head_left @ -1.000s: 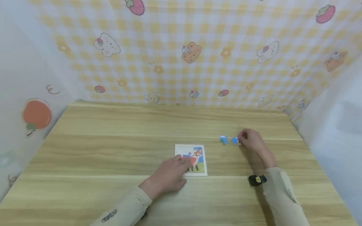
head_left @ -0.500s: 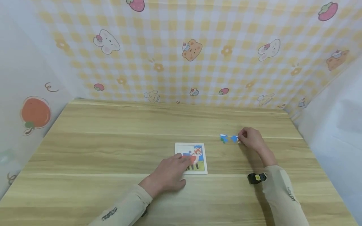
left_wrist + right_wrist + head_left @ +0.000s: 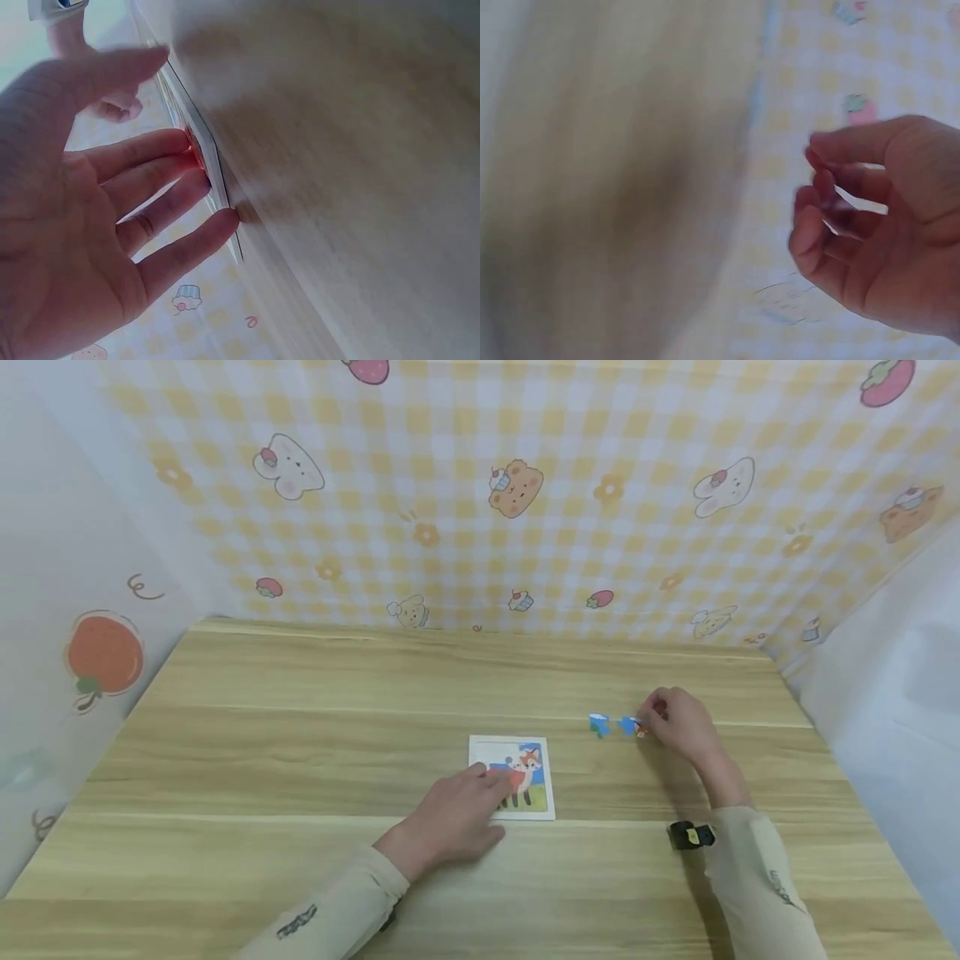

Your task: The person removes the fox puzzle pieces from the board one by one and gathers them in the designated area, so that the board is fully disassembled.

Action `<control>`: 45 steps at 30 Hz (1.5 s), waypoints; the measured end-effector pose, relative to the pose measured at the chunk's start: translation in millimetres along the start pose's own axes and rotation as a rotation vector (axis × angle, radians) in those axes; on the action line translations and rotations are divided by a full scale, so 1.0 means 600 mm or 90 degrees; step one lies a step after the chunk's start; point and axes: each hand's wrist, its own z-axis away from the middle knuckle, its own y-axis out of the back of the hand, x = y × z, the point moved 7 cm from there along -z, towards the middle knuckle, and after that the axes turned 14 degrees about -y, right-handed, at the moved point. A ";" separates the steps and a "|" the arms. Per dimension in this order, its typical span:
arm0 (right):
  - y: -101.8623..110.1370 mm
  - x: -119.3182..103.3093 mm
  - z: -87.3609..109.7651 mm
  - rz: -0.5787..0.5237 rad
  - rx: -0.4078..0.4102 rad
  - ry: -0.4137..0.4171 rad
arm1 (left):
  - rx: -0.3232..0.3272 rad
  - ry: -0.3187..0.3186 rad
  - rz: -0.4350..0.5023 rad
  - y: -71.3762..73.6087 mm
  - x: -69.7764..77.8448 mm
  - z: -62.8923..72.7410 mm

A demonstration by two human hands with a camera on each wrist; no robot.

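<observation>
A square picture puzzle (image 3: 532, 795) in a white frame lies mid-table, showing a fox on blue and green. My left hand (image 3: 453, 814) rests on its left part with extended fingers, covering some of the picture. From the left wrist view, those fingertips touch the thin board (image 3: 214, 157). Several loose puzzle pieces lie to the board's right: a blue-green one (image 3: 598, 724), a blue one (image 3: 626, 725) and a partly orange one (image 3: 641, 728). Beside the orange one is my right hand (image 3: 682, 722), its fingers curled toward the thumb. The right wrist view shows nothing between its fingertips (image 3: 817, 142).
The wooden table (image 3: 300, 735) reaches back to a yellow checked cloth (image 3: 450, 527) with cartoon prints. Pale curtains close off both sides. A black device (image 3: 692, 836) sits at the right wrist, by the sleeve cuff.
The right hand has risen a little, baring more of the orange piece under its fingertips. The left hand stays on the puzzle. The head view has shifted slightly.
</observation>
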 end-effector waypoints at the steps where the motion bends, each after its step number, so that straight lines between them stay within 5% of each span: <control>1: 0.004 -0.009 0.002 0.006 0.004 0.013 | 0.004 -0.003 -0.009 0.001 0.002 -0.001; 8: 0.007 -0.078 0.012 0.005 -0.015 0.102 | 0.040 -0.029 -0.095 0.006 0.015 -0.004; 15: -0.027 -0.114 0.020 -0.040 -0.089 0.125 | 0.045 -0.049 -0.102 0.009 0.017 0.000; 22: -0.079 -0.202 0.035 -0.021 -0.171 0.284 | 0.046 -0.062 -0.124 0.011 0.013 0.002; 27: -0.112 -0.224 0.041 0.001 -0.201 0.364 | 0.069 -0.071 -0.116 0.009 0.013 0.000; 45: -0.146 -0.211 0.044 -0.022 -0.252 0.334 | 0.062 -0.072 -0.100 0.005 0.011 0.000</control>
